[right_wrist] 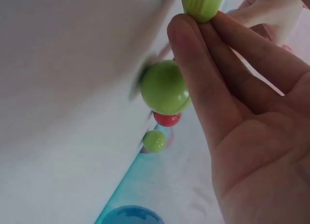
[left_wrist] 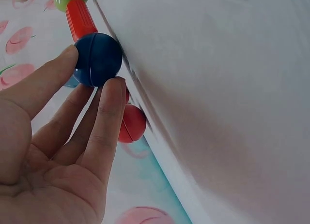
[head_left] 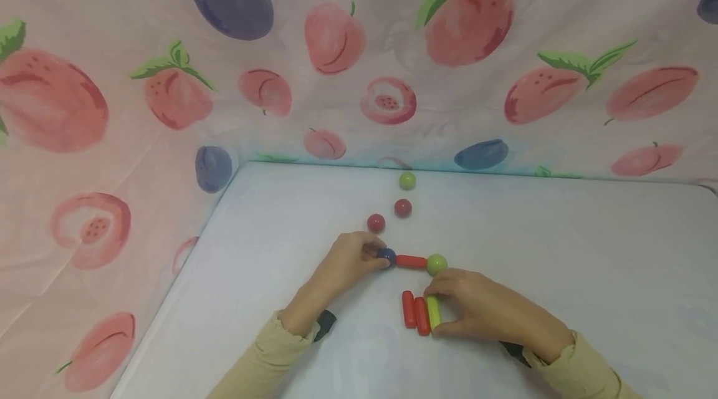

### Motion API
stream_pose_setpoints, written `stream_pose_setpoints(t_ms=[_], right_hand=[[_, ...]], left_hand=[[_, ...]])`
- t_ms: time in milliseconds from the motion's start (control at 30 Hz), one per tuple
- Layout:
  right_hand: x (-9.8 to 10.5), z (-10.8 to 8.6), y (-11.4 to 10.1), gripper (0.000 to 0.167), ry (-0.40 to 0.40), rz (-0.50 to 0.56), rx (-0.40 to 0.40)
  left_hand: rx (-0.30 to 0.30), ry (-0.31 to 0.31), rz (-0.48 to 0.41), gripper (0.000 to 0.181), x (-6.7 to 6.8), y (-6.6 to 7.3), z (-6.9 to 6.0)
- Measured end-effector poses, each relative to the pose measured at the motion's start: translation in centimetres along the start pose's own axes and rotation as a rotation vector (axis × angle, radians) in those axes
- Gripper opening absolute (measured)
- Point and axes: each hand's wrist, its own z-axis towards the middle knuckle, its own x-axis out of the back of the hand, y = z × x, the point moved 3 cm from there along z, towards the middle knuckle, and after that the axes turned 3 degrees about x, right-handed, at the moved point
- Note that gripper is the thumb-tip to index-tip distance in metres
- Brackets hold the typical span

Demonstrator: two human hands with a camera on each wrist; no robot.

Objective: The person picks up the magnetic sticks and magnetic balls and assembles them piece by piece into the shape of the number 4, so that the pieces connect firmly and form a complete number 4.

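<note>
My left hand (head_left: 346, 262) pinches a blue ball (left_wrist: 99, 59) between thumb and fingertips. A red rod (head_left: 412, 261) joins this ball to a green ball (head_left: 437, 264), all in one line on the table. Just below, my right hand (head_left: 485, 305) holds a yellow-green rod (head_left: 434, 314) by its two ends, fingers at the far end and thumb at the near one. Side by side with it, to the left, lie two red rods, a nearer one (head_left: 422, 316) and an outer one (head_left: 409, 309). In the right wrist view the fingertips touch the rod's ribbed end (right_wrist: 202, 5).
Beyond the hands lie two loose red balls, one left (head_left: 376, 222) and one right (head_left: 402, 207), and a green ball (head_left: 407, 181) near the back edge. The white table (head_left: 561, 249) meets a fruit-printed cloth (head_left: 392, 43) at the back and left.
</note>
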Motion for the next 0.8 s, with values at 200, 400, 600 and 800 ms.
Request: stream_pose_setpoints(t_ms=[200,400,600,800], right_hand=[[0.8,0.3,-0.1,0.045,0.018,-0.008,-0.029],[1.5,1.0,-0.4,0.046,0.016,0.000,-0.057],[2.0,1.4,-0.5,0.047,0.063,0.032,-0.041],[2.5,1.9,-0.6,0.048,0.084,0.062,-0.059]], left_hand=[[0.002,0.003,-0.001,0.029,-0.1,-0.1,-0.1],[-0.005,0.001,-0.001,0.029,-0.3,-0.1,0.0],[-0.010,0.002,0.003,0.028,-0.4,-0.1,0.0],[-0.016,0.011,0.013,0.027,-0.4,0.0,-0.2]])
